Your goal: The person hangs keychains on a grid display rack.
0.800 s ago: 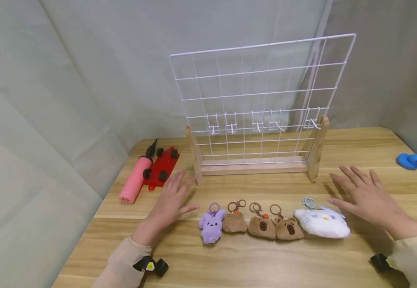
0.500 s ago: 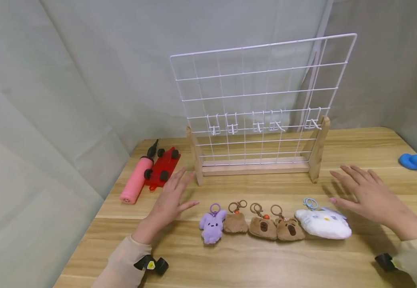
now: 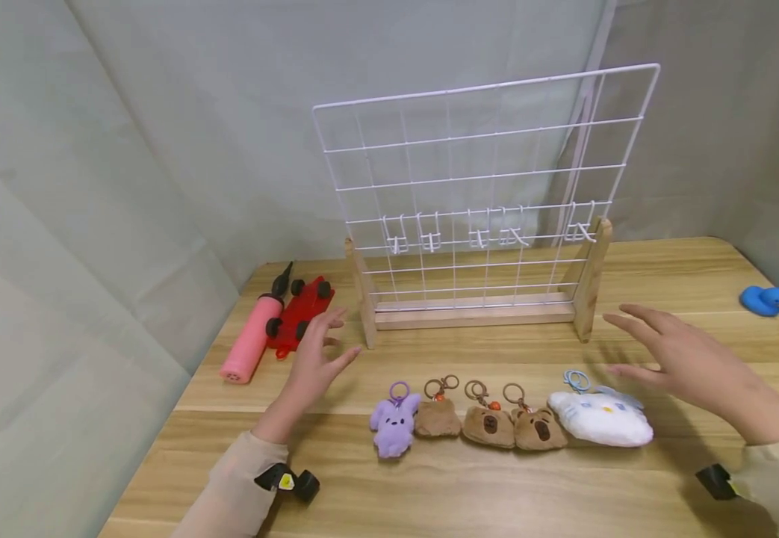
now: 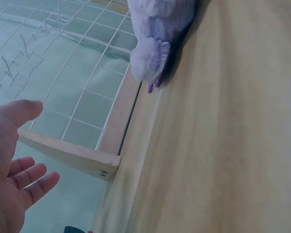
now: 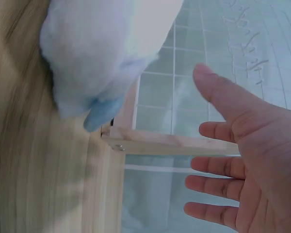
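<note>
Several plush keychains lie in a row in the head view: a purple one (image 3: 393, 427) at the left, a brown one lying face down (image 3: 437, 418), two brown ones with dark muzzles (image 3: 490, 427) (image 3: 540, 430), and a white one with blue details (image 3: 604, 418) at the right. Each has a ring at its top. My left hand (image 3: 314, 366) hovers left of the purple plush, fingers relaxed and holding nothing. Over at the right, my right hand (image 3: 698, 366) is held above the table beside the white plush, thumb apart from the fingers, also holding nothing.
Behind the row stands a white wire grid rack (image 3: 452, 179) on wooden legs (image 3: 591, 280), with several white hooks (image 3: 478, 237). A pink hand pump (image 3: 252, 338) and a red toy car (image 3: 302, 315) lie at the left. A blue rubber duck (image 3: 764, 300) sits at the far right.
Both hands have turned from palms down to a more sideways pose, the palms facing inward. My left fingers have bent slightly. The keychains have stayed in place.
</note>
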{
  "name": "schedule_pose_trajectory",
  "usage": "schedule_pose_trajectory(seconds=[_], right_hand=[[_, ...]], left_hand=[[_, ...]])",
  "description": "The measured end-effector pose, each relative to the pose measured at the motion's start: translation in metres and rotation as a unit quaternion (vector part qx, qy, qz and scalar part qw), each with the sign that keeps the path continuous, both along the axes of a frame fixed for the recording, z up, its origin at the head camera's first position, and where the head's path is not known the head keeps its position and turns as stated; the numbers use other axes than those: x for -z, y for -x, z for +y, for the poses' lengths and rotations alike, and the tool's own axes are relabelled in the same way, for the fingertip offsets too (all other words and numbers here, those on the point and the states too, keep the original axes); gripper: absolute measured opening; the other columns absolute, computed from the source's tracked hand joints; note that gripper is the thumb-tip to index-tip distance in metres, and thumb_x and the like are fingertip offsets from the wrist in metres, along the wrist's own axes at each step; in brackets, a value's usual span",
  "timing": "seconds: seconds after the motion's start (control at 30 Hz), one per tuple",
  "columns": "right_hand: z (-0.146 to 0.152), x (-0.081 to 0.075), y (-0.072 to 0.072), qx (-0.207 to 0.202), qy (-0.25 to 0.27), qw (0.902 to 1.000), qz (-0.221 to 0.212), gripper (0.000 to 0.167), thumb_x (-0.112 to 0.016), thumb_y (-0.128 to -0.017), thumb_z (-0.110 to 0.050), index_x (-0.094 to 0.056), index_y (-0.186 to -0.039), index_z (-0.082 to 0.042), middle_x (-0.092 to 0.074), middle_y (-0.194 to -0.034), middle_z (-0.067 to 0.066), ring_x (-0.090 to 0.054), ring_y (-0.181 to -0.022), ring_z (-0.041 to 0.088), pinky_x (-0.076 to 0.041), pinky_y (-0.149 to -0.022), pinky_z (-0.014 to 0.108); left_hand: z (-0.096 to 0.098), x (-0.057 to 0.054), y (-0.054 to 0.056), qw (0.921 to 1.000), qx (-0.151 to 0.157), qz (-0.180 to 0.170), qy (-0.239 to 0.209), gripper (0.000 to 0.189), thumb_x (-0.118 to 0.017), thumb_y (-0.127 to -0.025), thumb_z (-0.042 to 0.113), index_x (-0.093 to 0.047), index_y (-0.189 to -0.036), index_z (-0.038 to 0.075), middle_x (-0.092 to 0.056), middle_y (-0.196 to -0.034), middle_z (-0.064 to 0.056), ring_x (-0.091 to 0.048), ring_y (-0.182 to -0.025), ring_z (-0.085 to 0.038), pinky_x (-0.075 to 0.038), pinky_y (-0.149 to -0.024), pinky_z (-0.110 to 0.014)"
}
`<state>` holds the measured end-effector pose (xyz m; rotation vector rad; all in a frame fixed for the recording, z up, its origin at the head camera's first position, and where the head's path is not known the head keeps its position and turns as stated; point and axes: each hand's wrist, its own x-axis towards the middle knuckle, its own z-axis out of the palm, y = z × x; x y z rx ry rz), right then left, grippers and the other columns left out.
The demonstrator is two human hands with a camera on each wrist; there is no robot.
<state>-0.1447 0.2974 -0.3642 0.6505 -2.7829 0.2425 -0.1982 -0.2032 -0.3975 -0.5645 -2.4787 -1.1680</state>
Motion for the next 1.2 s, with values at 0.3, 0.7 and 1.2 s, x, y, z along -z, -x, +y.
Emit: schedule_pose_trajectory(seconds=[0.3, 0.7, 1.2], right_hand=[[-0.017, 0.000, -0.003, -0.015, 0.033, 0.9990, -0.025, 0.062, -0.077, -0.079, -0.033, -0.054, -0.130, -0.006, -0.056, -0.127, 0.020, -0.058, -0.108, 0.044, -0.051, -0.080, 0.058], [-0.028, 0.008, 0.003, -0.049, 0.058, 0.9970, -0.011, 0.051, -0.080, -0.075, -0.018, -0.060, -0.120, -0.004, -0.066, -0.108, 0.011, -0.065, -0.087, 0.022, -0.055, -0.066, 0.034], [-0.035, 0.024, 0.017, -0.067, 0.084, 0.9912, -0.077, 0.036, -0.077, -0.078, -0.020, -0.063, -0.109, -0.006, -0.068, -0.097, 0.003, -0.062, -0.083, 0.017, -0.053, -0.068, 0.029]], left_hand=[[0.002, 0.009, 0.016, 0.9949, -0.023, -0.024, -0.095, 0.061, -0.074, -0.078, -0.003, -0.049, -0.133, 0.000, -0.055, -0.127, -0.025, -0.059, -0.104, -0.037, -0.056, -0.079, -0.043], [0.016, 0.016, 0.033, 0.9851, -0.030, -0.068, -0.155, 0.053, -0.069, -0.078, -0.011, -0.050, -0.128, -0.004, -0.058, -0.121, -0.025, -0.058, -0.103, -0.037, -0.055, -0.081, -0.032], [0.024, 0.031, 0.044, 0.9820, -0.037, -0.089, -0.162, 0.048, -0.064, -0.080, -0.013, -0.045, -0.124, -0.008, -0.054, -0.117, -0.026, -0.056, -0.101, -0.035, -0.052, -0.078, -0.020]])
